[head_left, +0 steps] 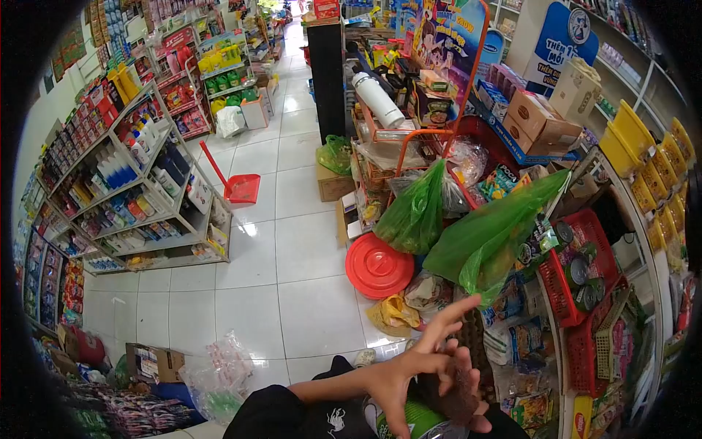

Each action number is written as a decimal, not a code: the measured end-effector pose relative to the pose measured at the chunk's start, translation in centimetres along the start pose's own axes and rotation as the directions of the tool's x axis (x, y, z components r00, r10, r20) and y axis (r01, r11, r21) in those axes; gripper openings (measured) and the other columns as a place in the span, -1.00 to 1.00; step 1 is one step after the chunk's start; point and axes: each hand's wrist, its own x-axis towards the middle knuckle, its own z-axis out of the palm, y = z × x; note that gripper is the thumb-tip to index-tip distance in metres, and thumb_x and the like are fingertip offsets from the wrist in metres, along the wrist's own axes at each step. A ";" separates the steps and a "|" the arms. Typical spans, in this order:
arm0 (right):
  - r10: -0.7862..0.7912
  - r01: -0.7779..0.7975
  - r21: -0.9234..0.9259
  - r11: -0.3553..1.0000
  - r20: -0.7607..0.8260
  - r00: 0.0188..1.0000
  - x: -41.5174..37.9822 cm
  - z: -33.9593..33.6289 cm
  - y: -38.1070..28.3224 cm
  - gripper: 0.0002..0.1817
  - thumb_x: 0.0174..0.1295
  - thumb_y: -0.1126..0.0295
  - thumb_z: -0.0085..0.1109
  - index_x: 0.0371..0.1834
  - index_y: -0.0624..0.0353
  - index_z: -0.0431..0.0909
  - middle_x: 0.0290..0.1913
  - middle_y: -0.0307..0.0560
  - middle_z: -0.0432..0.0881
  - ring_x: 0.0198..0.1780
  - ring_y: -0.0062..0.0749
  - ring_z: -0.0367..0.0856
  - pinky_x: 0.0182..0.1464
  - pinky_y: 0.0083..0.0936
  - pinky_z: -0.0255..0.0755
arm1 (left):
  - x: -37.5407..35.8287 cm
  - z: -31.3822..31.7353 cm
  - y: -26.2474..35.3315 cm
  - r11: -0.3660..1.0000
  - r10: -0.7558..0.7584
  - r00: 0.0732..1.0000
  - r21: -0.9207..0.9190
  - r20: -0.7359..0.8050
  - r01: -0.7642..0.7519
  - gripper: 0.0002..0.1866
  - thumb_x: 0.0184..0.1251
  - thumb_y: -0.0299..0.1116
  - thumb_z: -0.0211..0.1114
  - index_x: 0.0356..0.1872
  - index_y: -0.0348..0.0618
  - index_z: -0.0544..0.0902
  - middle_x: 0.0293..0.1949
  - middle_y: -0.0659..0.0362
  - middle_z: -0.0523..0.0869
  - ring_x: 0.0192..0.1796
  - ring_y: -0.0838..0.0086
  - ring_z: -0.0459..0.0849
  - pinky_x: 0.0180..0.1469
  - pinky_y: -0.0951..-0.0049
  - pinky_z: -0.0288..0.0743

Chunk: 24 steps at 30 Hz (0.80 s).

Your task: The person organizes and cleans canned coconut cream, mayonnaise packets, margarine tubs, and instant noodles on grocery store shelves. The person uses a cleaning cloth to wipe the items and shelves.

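My left hand (409, 373) reaches in from a black sleeve at the bottom of the view. Its fingers are spread, with the index finger stretched towards the shelves and the thumb pointing down. Just below it, close to my body, is a green can (420, 420), partly hidden by the hand. A dark brown, rough-looking thing (462, 395) lies beside the can; its kind I cannot make out. The fingers of my right hand (477, 421) show at its edge, curled around it, while the rest of that hand is hidden.
Green plastic bags (486, 230) hang in front of crowded shelves on the right. Below them sit a red round lid (379, 265) and red baskets (578, 274) holding cans. A red dustpan (243, 188) lies on the tiled floor (248, 314), near a shelf of bottles (146, 190).
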 end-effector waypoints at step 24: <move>0.300 -0.246 0.269 0.931 -0.180 0.937 -0.1 -1.2 -0.8 -0.39 0.04 0.09 0.08 -0.06 0.50 0.34 -0.15 0.41 0.47 -0.08 0.15 0.49 0.02 -0.01 0.26 | -0.3 -1.4 -0.9 0.986 -0.145 0.872 -0.143 -0.468 0.087 -0.54 0.17 -0.03 -0.03 -0.10 -0.24 0.39 0.09 -0.06 0.32 0.15 0.28 0.31 0.21 0.28 0.07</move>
